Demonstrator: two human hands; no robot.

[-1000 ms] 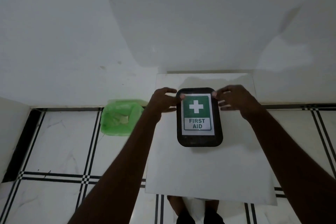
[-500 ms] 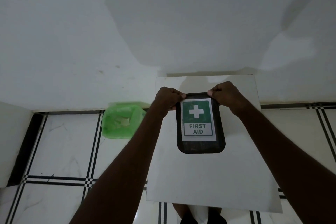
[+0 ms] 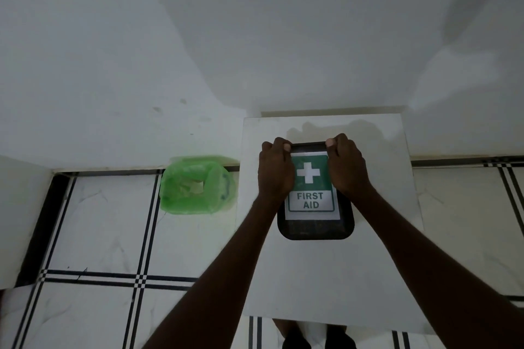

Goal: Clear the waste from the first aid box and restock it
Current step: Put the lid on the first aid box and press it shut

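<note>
A black first aid box [image 3: 314, 228] with a green-and-white "FIRST AID" label lies flat on a white table [image 3: 326, 278] by the wall. Its lid is closed. My left hand [image 3: 275, 168] curls over the box's far left corner, thumb on the far rim. My right hand [image 3: 344, 168] grips the far right corner the same way. Both hands cover the upper sides of the label. What is inside the box is hidden.
A bin lined with a green plastic bag [image 3: 195, 184] stands on the tiled floor left of the table, against the white wall [image 3: 255, 37]. The floor has black stripe lines. My feet [image 3: 312, 341] show under the table's near edge.
My hands moved from the box's sides to its far edge and closed over the far corners. The view shifted slightly, so the box sits lower in the frame.
</note>
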